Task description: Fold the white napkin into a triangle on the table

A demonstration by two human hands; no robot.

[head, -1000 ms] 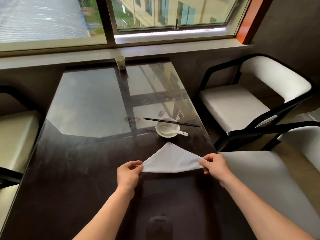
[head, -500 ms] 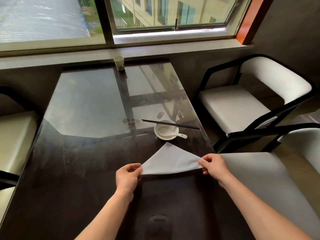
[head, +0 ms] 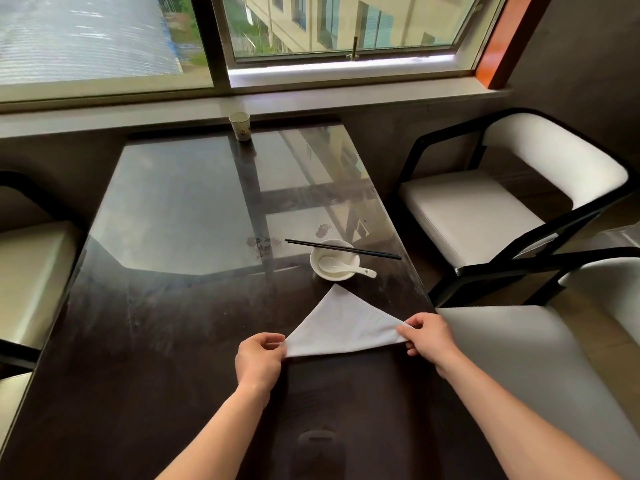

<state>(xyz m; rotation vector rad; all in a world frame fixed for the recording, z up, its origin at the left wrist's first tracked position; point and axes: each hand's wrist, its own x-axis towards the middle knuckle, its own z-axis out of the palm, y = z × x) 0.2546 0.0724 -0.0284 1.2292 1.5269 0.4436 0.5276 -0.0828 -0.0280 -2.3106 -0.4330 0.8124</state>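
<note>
The white napkin (head: 341, 327) lies as a triangle on the dark glossy table (head: 173, 323), its tip pointing away from me toward the bowl. My left hand (head: 259, 360) pinches the napkin's near left corner. My right hand (head: 429, 336) pinches the near right corner, by the table's right edge. The long folded edge runs between the two hands, slightly bowed.
A white bowl (head: 323, 270) with a white spoon (head: 344, 268) stands just beyond the napkin's tip, black chopsticks (head: 343, 249) laid across its rim. A paper cup (head: 240, 125) stands at the far edge by the window. White-cushioned chairs (head: 485, 209) flank the table on the right.
Both hands keep hold of the napkin's two corners. The napkin and hands sit about where they were; the view has shifted only slightly.
</note>
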